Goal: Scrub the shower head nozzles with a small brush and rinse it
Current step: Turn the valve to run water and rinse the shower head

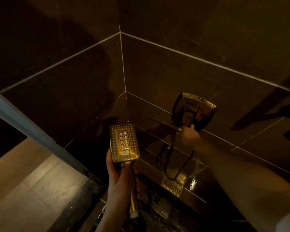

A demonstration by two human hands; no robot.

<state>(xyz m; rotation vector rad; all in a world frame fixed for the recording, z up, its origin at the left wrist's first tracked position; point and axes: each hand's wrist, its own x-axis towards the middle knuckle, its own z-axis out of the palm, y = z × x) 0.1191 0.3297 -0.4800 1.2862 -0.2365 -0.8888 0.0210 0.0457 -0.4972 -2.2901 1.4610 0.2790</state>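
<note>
A gold rectangular shower head faces up toward me, its nozzle face with rows of small holes and a central block of larger nozzles visible. My left hand grips its handle from below. My right hand reaches to the wall and grips the lever of the gold shower valve, with a thin stick-like handle, possibly the brush, sticking out to the left from its fingers. No water shows at the nozzles.
Dark brown tiled walls meet in a corner. A gold hose outlet plate and hose sit low on the wall. A glass door edge runs at left, with a wooden floor beyond it.
</note>
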